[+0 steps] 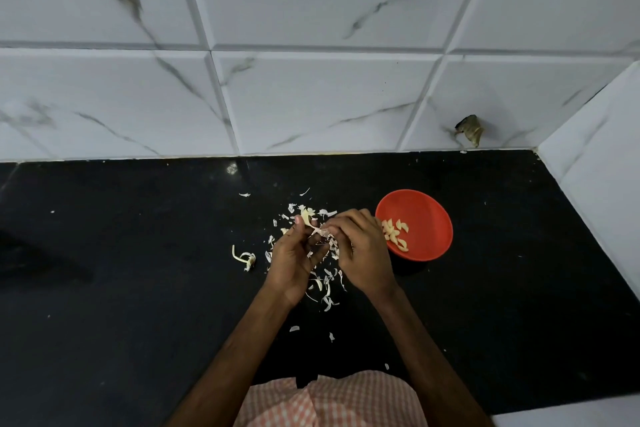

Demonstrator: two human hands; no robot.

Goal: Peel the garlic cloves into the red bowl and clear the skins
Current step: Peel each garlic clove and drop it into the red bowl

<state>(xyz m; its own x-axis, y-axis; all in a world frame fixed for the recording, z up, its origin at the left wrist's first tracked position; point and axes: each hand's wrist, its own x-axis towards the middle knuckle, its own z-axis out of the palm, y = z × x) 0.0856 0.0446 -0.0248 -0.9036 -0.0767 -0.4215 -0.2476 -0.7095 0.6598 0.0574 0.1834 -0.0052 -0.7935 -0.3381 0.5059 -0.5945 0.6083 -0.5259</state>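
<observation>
Gripping a pale garlic clove (306, 216), the left hand (294, 263) is aiming it wallward. The right hand (363, 253) is pinching its skin (320, 231) over black countertop (138, 288).

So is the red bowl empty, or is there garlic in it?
Not empty. The red bowl holds a small heap of peeled cloves on its left side; the rest of its inside is bare.

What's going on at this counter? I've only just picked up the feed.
A person is peeling garlic over the black counter. The left hand holds a garlic clove, and the right hand pinches a strip of skin coming off it. Several peeled cloves lie in the red bowl, just right of the hands. Loose skins are scattered under and around the hands, not yet cleared. A bare stem lies to the left.
</observation>
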